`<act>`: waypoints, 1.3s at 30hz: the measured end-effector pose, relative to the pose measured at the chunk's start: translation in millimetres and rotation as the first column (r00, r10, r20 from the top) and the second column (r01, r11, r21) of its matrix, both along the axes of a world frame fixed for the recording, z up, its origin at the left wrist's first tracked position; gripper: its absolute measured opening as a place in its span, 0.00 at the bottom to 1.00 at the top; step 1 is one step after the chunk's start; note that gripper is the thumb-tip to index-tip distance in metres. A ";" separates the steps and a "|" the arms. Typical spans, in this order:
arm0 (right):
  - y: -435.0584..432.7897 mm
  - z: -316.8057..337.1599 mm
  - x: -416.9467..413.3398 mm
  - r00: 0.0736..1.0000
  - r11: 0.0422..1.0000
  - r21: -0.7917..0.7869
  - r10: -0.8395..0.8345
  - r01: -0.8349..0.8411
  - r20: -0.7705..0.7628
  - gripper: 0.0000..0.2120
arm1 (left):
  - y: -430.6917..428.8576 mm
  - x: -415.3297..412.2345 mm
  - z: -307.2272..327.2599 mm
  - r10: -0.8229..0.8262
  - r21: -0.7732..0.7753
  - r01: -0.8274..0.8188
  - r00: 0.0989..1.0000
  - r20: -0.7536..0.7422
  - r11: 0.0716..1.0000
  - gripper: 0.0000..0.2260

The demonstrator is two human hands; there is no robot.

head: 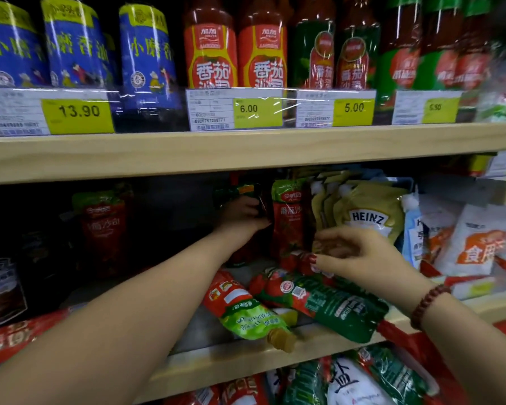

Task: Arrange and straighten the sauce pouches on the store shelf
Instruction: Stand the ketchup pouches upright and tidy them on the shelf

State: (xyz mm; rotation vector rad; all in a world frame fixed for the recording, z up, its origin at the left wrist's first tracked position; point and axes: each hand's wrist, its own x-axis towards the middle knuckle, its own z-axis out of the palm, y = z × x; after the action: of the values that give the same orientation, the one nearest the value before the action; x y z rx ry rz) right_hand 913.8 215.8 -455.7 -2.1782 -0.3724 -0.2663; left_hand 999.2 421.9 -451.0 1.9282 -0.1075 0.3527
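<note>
1. Centre of the frame: the left hand [243, 213] grips a dark sauce pouch [247, 190], upright on the wooden shelf [246, 358].
2. Lower centre: two tomato pouches [246, 311] lie flat.
3. Centre right: the right hand [360, 254] curls beside the Heinz pouches [368, 211]; whether it pinches anything is unclear.

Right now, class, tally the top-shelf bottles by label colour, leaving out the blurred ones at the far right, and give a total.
Blue-label bottles: 3
Orange-label bottles: 2
Dark-green-label bottles: 2
Total: 7
</note>
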 end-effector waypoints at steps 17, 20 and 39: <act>0.9 -37.4 -43.0 0.995 0.986 -0.135 -0.096 0.097 0.014 0.22 | -53.6 39.4 -3.9 0.084 -0.092 -0.078 0.994 0.071 0.993 0.27; -1.2 -40.1 -41.6 0.996 0.993 -0.090 -0.084 0.082 -0.018 0.22 | -57.2 46.7 -9.4 0.123 -0.116 -0.118 0.992 0.039 0.986 0.24; 6.1 -44.4 -46.4 0.989 0.988 -0.032 -0.149 0.149 0.010 0.18 | -47.3 38.5 -17.2 0.105 -0.092 -0.091 0.981 0.162 0.992 0.20</act>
State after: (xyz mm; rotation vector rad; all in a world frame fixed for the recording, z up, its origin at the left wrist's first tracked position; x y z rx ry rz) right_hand 867.4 221.9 -500.1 -2.2415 -0.2193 -0.3535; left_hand 1037.7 374.6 -468.2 1.8222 -0.1058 0.5760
